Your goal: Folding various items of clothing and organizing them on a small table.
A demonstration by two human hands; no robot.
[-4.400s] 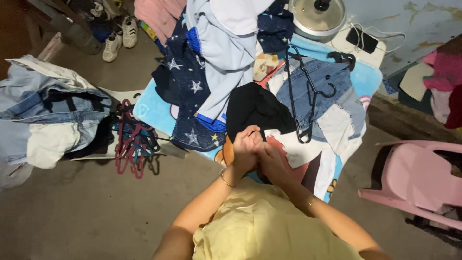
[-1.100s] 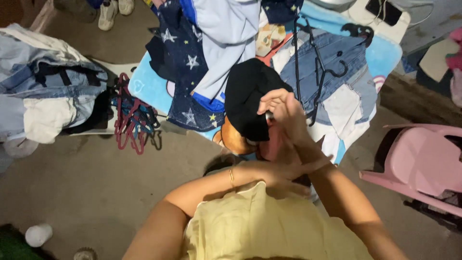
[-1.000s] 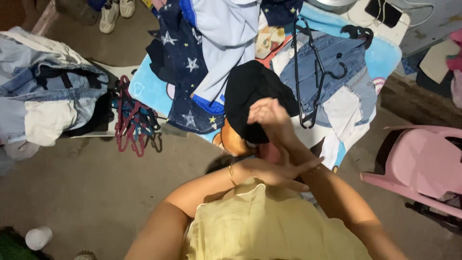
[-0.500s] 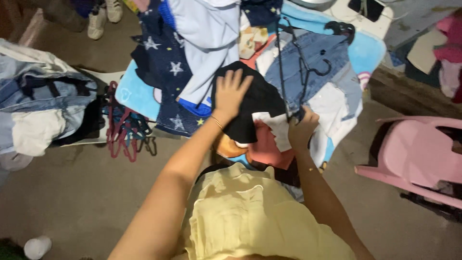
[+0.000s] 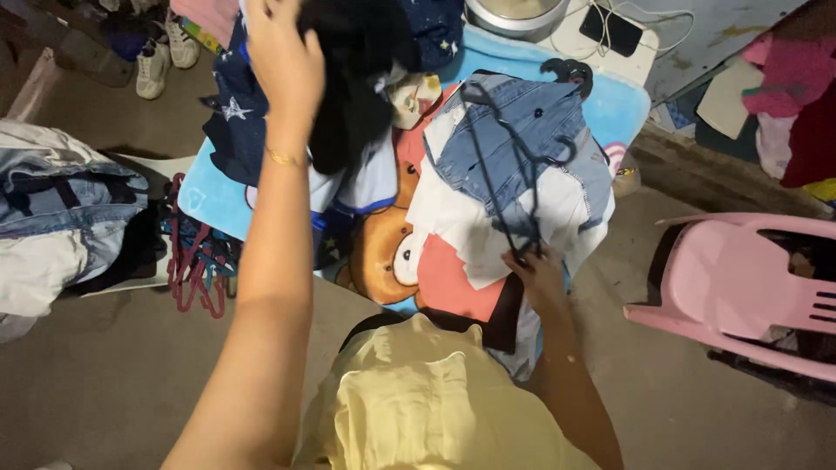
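Observation:
My left hand (image 5: 283,52) is raised high at the top of the view, shut on a black garment (image 5: 357,78) that hangs from it above the heap of clothes. My right hand (image 5: 538,271) rests low on the bed edge, gripping the bottom of a black wire hanger (image 5: 501,165) that lies over a blue denim piece (image 5: 540,130) and a white cloth (image 5: 488,235). Under them lies a blue blanket with a bear print (image 5: 383,252).
A navy star-print garment (image 5: 231,113) lies left of the black one. Red and blue hangers (image 5: 193,261) hang off the bed's left side beside a pile of jeans (image 5: 52,209). A pink plastic chair (image 5: 749,287) stands right. A pot (image 5: 514,13) and phone (image 5: 610,30) sit at the back.
My left hand has lifted the black garment up off the blanket and away to the left. My right hand has taken hold of the black hanger's lower end.

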